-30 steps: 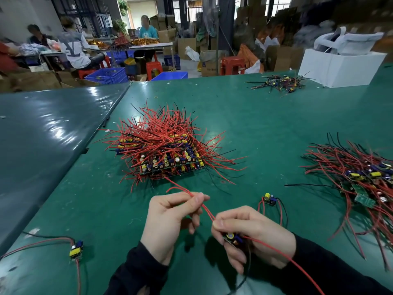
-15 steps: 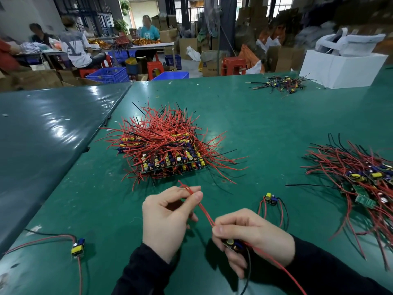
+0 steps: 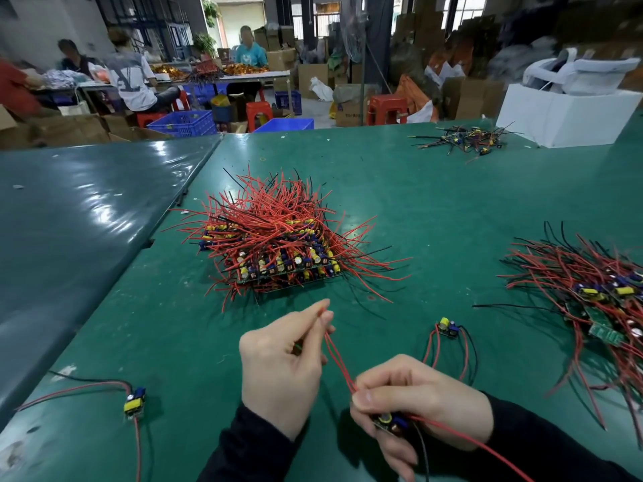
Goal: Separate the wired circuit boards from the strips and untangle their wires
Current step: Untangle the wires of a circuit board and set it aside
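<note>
My right hand (image 3: 421, 408) grips a small circuit board (image 3: 389, 421) with a yellow capacitor, low in the middle. Two red wires (image 3: 335, 356) run from it up to my left hand (image 3: 282, 360), which pinches their ends between thumb and forefinger. Another red wire and a black one trail from the board toward the lower right. A stack of board strips with a thick tangle of red wires (image 3: 278, 245) lies ahead at the table's centre. One separated board (image 3: 448, 328) lies just right of my hands, another (image 3: 135, 402) at the lower left.
A second heap of wired boards (image 3: 598, 290) spreads along the right edge of the green table (image 3: 435, 210). A small pile of black-wired parts (image 3: 469, 139) and a white box (image 3: 563, 116) sit at the far right. People work at tables in the background.
My left hand has slid along the red wires to their ends, drawing them straight and taut. My right hand with the board has shifted slightly down and right.
</note>
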`<move>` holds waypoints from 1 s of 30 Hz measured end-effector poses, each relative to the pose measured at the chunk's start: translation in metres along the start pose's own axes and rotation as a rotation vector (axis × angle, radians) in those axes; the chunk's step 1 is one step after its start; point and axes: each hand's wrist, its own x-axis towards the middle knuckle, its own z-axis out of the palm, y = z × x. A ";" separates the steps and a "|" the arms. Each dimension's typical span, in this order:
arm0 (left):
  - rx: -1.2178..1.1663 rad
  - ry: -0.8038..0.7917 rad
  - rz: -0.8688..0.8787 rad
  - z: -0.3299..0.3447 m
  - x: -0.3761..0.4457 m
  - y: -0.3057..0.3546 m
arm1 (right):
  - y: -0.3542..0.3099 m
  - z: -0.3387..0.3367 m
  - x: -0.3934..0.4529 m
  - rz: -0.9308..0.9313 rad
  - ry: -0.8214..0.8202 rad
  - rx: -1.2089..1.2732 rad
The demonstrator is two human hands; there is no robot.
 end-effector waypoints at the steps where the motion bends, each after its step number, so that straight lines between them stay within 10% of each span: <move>1: -0.080 0.008 -0.119 0.000 0.002 0.001 | 0.000 0.000 0.000 0.006 0.002 -0.005; 11: -1.115 -0.107 -1.233 -0.017 0.025 0.010 | -0.002 -0.005 -0.001 0.000 0.088 -0.122; 21: -1.368 -0.551 -1.135 -0.035 0.028 0.020 | -0.014 -0.023 -0.012 -0.057 0.177 -0.326; 30: -1.357 -0.261 -1.168 -0.028 0.028 0.015 | -0.009 -0.022 -0.009 -0.096 0.237 -0.370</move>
